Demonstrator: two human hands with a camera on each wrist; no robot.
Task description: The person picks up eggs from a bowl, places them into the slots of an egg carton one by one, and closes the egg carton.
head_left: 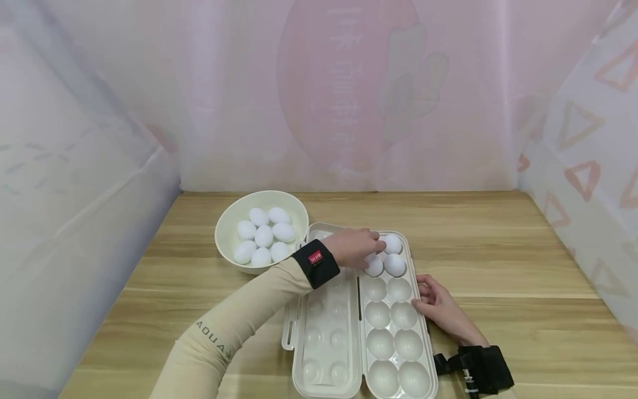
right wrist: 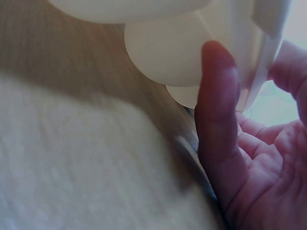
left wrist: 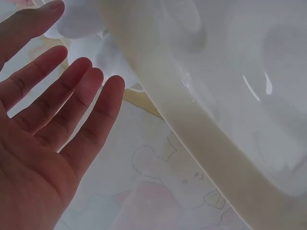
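Left hand (head_left: 356, 247) over egg (head_left: 374, 266), tray (head_left: 423, 338) far end

Staged recording booth, not a lived-in room.

A pale wood-grain laminate table (head_left: 498, 266) is enclosed on three sides by hanging translucent plastic sheets (head_left: 349, 94), printed with a faded pink emblem at the back and orange triangles on the right. Both forearms carry black strapped wrist units (head_left: 315, 262). Props only: a cream round bowl (head_left: 226, 221) of white eggs and an open cream plastic egg tray (head_left: 324, 332).
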